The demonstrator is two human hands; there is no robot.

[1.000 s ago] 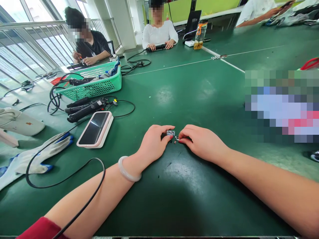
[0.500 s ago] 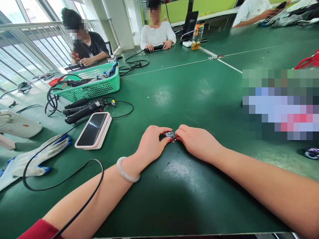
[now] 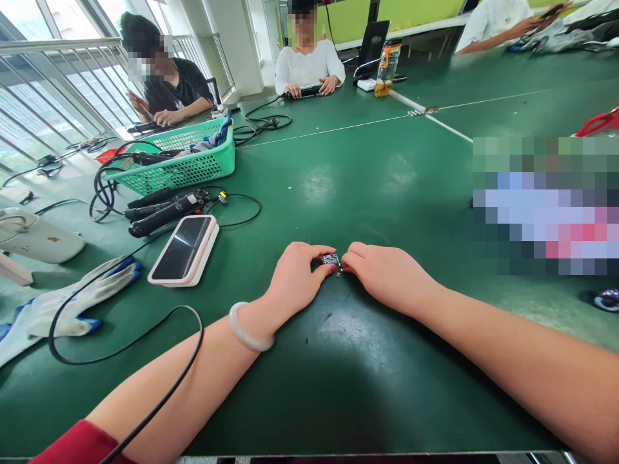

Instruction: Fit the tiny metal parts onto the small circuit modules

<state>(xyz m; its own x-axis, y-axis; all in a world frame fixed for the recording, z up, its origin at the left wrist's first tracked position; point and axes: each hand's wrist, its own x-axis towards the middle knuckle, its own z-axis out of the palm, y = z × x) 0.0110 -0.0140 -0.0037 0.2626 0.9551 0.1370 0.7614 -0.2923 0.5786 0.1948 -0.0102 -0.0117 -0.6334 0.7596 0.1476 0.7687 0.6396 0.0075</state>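
Observation:
Between the thumb and fingers of my left hand (image 3: 300,277) is a small dark circuit board (image 3: 331,260) with pale markings. My right hand (image 3: 374,267) is at the board's right edge, its fingers pinched together; whatever they hold is hidden or too small to name. A tiny reddish-brown piece (image 3: 338,275) shows just below the board, close to my left thumb. Both hands rest low over the green table (image 3: 309,167). A pale bangle (image 3: 245,328) circles my left wrist.
Left of my hands lie a phone (image 3: 184,250), a black hair-straightener-like tool (image 3: 167,211), a work glove (image 3: 72,303) and a looped black cable (image 3: 126,357). Behind them stands a green basket (image 3: 178,169) of tools. Co-workers sit at the far side, near a bottle (image 3: 387,67).
My hands hold nearly the same pose at the board, with only slight finger movement. The whole view has shifted a little. At the far left, a co-worker's raised hand has moved.

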